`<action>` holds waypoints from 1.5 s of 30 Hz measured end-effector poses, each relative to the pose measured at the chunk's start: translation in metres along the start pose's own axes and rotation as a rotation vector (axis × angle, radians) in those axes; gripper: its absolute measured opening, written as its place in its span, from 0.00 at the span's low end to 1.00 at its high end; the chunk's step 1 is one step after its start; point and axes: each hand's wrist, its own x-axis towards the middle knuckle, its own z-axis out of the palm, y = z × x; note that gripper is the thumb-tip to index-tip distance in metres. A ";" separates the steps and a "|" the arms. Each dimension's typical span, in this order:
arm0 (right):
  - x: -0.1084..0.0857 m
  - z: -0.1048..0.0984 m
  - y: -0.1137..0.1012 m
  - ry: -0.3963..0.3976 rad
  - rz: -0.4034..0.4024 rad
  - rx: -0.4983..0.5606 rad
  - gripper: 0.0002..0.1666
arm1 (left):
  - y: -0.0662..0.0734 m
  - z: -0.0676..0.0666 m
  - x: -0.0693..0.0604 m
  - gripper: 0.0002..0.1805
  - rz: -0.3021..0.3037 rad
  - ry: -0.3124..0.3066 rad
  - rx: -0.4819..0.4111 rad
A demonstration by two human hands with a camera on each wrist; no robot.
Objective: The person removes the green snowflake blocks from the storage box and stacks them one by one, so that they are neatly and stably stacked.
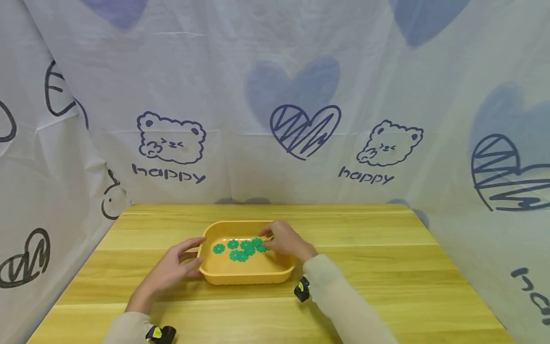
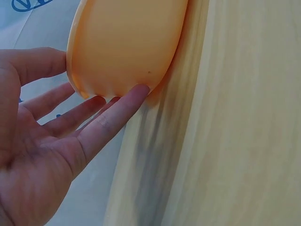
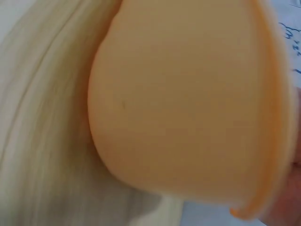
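A yellow-orange tray (image 1: 247, 279) with rounded corners holds several green flower-shaped pieces (image 1: 218, 248). At its left end, my left hand (image 1: 169, 267) touches the rim and outer wall with spread, nearly straight fingers. The left wrist view shows the same hand (image 2: 51, 136) with its fingertips against the tray's outside (image 2: 127, 42). My right hand (image 1: 285, 240) reaches over the tray's right part, thumb and finger apart beside the rightmost green pieces. In the right wrist view the tray wall (image 3: 183, 103) hides most of that hand (image 3: 284, 200).
The tray rests on a yellow wood-grain table (image 1: 365, 282). Behind the table hangs a pale cloth (image 1: 240, 162) with hearts, bear faces and lettering; more cloth stands at both sides. A black strap device (image 1: 302, 289) is on the right wrist, another (image 1: 161, 333) on the left.
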 end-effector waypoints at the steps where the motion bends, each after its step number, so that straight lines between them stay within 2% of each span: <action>1: 0.003 0.003 0.000 -0.005 0.006 -0.014 0.16 | 0.000 -0.001 0.000 0.34 0.000 -0.001 -0.001; 10: 0.017 0.028 -0.005 0.008 0.031 -0.195 0.14 | 0.000 -0.002 -0.001 0.34 -0.012 -0.010 -0.023; 18: 0.021 0.036 -0.008 0.004 0.028 -0.210 0.14 | 0.001 -0.002 -0.001 0.35 0.000 -0.026 -0.032; 33: 0.017 0.026 -0.010 -0.031 -0.021 -0.154 0.18 | 0.001 -0.002 -0.001 0.35 -0.016 -0.034 -0.053; 39: 0.011 0.016 -0.013 -0.048 0.029 -0.046 0.11 | 0.001 -0.002 -0.001 0.36 -0.018 -0.034 -0.054; 45: 0.002 0.005 -0.016 -0.056 0.084 -0.001 0.11 | 0.000 -0.003 -0.001 0.35 -0.034 -0.027 -0.053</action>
